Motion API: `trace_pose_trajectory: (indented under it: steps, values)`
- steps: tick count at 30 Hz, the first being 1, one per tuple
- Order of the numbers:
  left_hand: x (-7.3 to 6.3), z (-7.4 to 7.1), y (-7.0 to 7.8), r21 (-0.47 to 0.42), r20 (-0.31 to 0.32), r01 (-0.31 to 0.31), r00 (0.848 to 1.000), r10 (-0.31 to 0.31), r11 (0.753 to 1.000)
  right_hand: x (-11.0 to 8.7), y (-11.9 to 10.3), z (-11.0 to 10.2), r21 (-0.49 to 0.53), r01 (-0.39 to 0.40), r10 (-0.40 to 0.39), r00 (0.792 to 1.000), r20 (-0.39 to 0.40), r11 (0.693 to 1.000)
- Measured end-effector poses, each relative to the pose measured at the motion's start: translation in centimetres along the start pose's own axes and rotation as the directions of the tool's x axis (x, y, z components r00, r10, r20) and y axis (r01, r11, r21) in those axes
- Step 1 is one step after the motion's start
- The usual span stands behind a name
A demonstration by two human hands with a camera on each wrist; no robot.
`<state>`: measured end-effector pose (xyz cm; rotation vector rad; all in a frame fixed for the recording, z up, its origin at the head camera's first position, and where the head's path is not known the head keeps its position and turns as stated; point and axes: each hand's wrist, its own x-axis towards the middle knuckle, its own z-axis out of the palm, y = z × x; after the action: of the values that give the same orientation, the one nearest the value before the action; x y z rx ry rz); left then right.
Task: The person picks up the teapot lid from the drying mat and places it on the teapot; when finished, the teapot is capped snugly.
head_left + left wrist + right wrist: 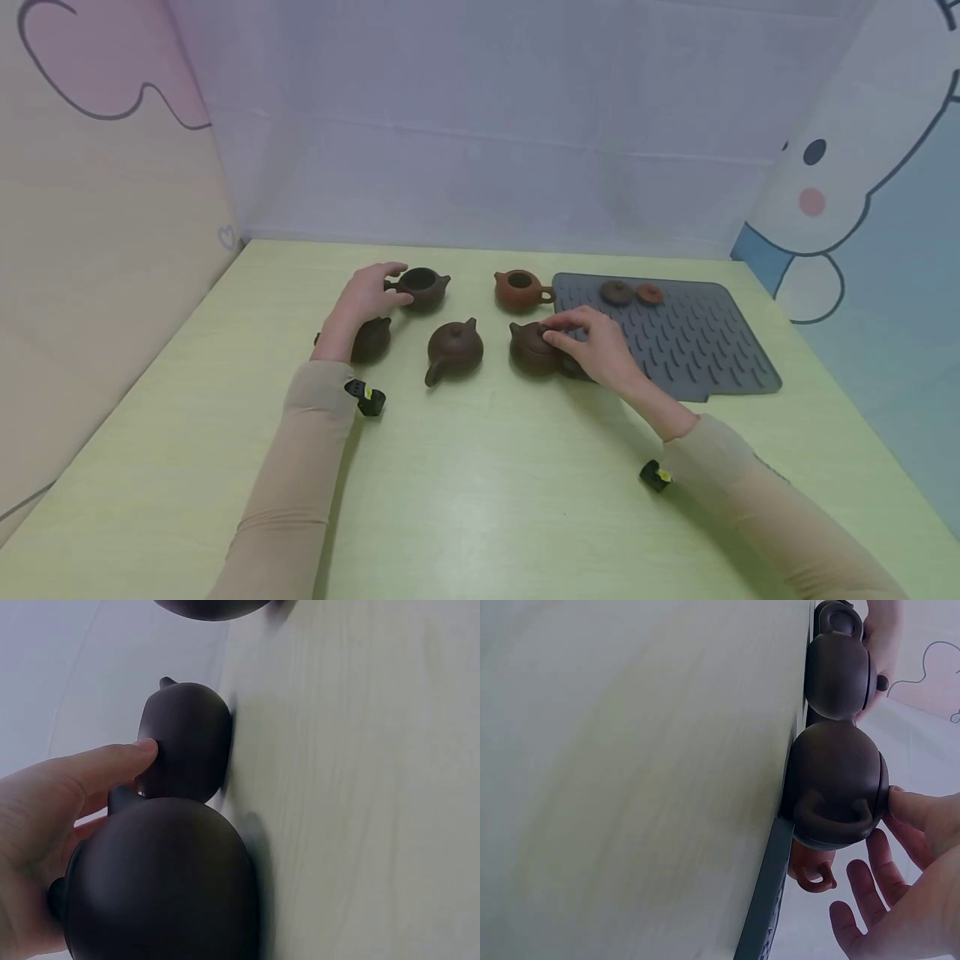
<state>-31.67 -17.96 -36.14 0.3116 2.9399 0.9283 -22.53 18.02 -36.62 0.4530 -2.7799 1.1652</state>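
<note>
At the back left, my left hand [365,293] is beside the handle of a dark teapot [427,292] with an uncovered top. Its thumb [120,761] lies against the pot's body in the left wrist view, and the other fingers are partly hidden. My right hand [600,348] pinches the lid at the top of another dark teapot [534,357] between thumb and forefinger; the lid sits on the pot. The remaining fingers spread loosely in the right wrist view. Under my left wrist stands a third dark teapot [372,342], partly covered by my forearm.
A lidded dark teapot [457,348] stands between the hands. Behind is an uncovered reddish-brown teapot [517,292]. The grey ridged mat [697,350] at right bears a dark lid [617,292] and a reddish lid [649,294]. A curtain [487,167] hangs behind the table.
</note>
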Motion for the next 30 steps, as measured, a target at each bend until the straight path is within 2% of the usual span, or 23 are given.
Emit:
trace_pose_trajectory:
  steps: [3,10,17,20,25,30]
  values:
    - [0.0,0.0,-0.2,-0.004,0.003,0.02,1.0,-0.02,1.0,0.0,0.0,0.0,-0.003,0.002,-0.002,1.0,-0.001,1.0]
    - [0.0,-0.2,-0.3,0.003,0.003,0.014,1.0,-0.014,1.0,0.0,-0.1,0.0,-0.009,-0.004,0.004,1.0,-0.001,1.0]
    - [0.0,-0.2,-0.2,-0.013,0.01,0.035,0.999,-0.035,0.999,0.1,-0.1,-0.5,-0.006,0.006,-0.006,1.0,0.029,1.0]
    - [-0.1,-0.3,-0.1,-0.019,0.009,0.046,0.999,-0.046,0.999,0.4,0.5,-1.2,0.0,0.004,-0.004,0.999,0.046,1.0]
    - [-0.1,-0.3,0.0,-0.017,0.012,0.057,0.998,-0.057,0.998,1.4,1.6,-2.9,-0.005,-0.045,0.045,0.997,0.061,0.999]
    - [-0.1,-0.5,0.1,-0.005,0.015,0.062,0.998,-0.062,0.998,2.8,2.9,-4.7,-0.05,-0.069,0.074,0.993,0.094,0.996]
